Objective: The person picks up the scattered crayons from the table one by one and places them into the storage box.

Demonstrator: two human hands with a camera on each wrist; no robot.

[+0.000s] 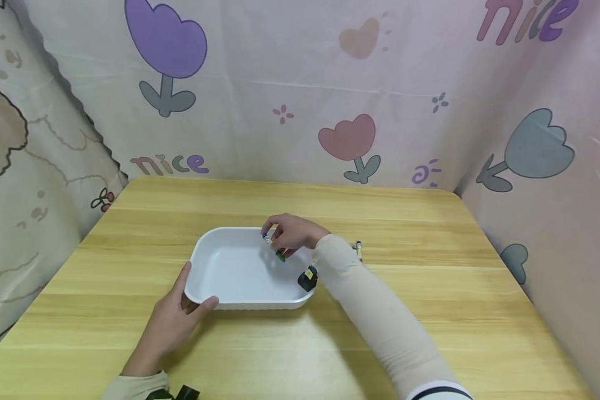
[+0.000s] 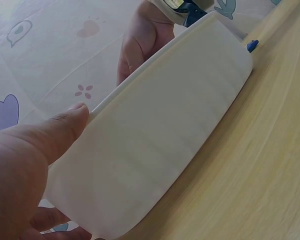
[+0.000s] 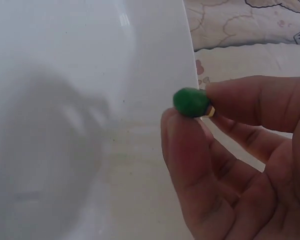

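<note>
The left hand [image 1: 167, 325] grasps the white tray [image 1: 235, 278] at its near left corner, with the thumb over the rim and the fingers along the side. I judge that this grip serves to steady the tray, because the other arm reaches across it. The right hand [image 1: 297, 232] pinches a crayon-like stick [image 3: 191, 102] between thumb and fingertips, above the inside of the tray and near its far right part. A fingertip grip seems reasonable, since the stick is small and thin. Its green end points downward, and a blue end shows at the upper side; the fingers cover the middle, so I take it as one piece, but I cannot be fully certain.

By count, there are one tray, two hands and one stick that is held. On the counter [image 1: 105, 278], to the right of the tray, lies at least one blue-ended piece [image 1: 359, 251]. A second blue tip seems to show just beside it, but the right sleeve [image 1: 380, 316] hides this place partly, so the exact number I cannot tell. One black device [image 1: 308, 279] sits at the right wrist.
</note>
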